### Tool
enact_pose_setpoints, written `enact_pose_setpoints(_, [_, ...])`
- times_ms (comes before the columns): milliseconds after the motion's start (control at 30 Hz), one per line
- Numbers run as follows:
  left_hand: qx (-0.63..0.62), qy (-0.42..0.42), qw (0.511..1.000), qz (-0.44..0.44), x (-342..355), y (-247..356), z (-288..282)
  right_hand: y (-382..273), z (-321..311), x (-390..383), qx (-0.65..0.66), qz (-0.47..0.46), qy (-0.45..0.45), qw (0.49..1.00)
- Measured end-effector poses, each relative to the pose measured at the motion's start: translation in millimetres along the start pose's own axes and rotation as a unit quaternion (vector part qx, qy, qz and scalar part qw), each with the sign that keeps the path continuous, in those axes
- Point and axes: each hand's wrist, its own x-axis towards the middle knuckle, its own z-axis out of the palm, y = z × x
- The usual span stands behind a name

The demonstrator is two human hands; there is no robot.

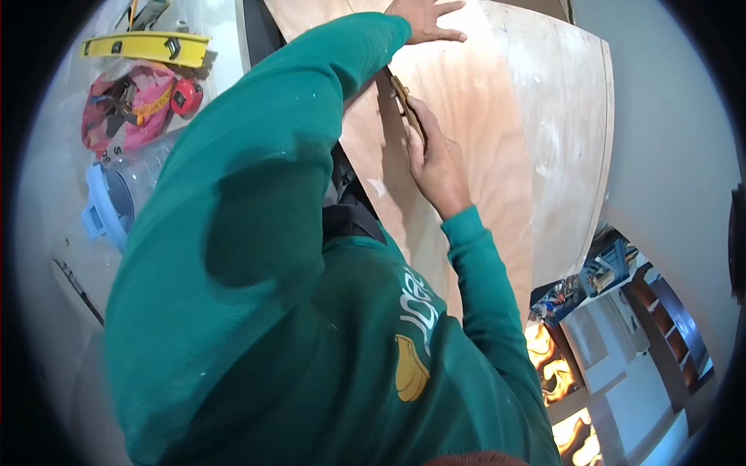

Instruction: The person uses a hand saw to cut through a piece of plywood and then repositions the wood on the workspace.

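Observation:
My left hand (430,21) lies flat near the top of a pale plywood sheet (486,147), its fingers spread apart. Lower down, my right hand (441,167) is closed around a slim brass-coloured utility knife (406,101). The knife points up and left, its front end close to the sheet's left edge, below my left forearm. Its blade is too small to make out. A shadow falls along the wood beside it. The left sleeve crosses in front of part of that edge.
At left are a yellow spirit level (144,48), a pink bag (128,105) of tools, a red tape measure (186,98) and a clear container with a blue handle (105,203). A whitish curved board (566,140) adjoins at right. Beyond stand a toolbox (608,268) and flame-patterned panels (550,365).

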Motion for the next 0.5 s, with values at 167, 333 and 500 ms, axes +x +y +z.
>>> enact_pose_setpoints(167, [-0.023, 0.012, 1.0, 0.01, 5.7, -3.7, 7.5, -36.1, -57.9, -124.6, -0.09, -0.004, 0.018, 0.996])
enact_pose_setpoints(333, [-0.032, 0.001, 0.999, -0.003, 2.7, -4.5, 12.8, -83.8, -99.4, -183.5, -0.061, 0.089, -0.017, 0.994])
enact_pose_setpoints(500, [-0.021, -0.005, 1.0, 0.002, 0.9, 2.5, 4.8, -4.0, -7.8, -10.0, -0.021, -0.069, 0.056, 0.996])
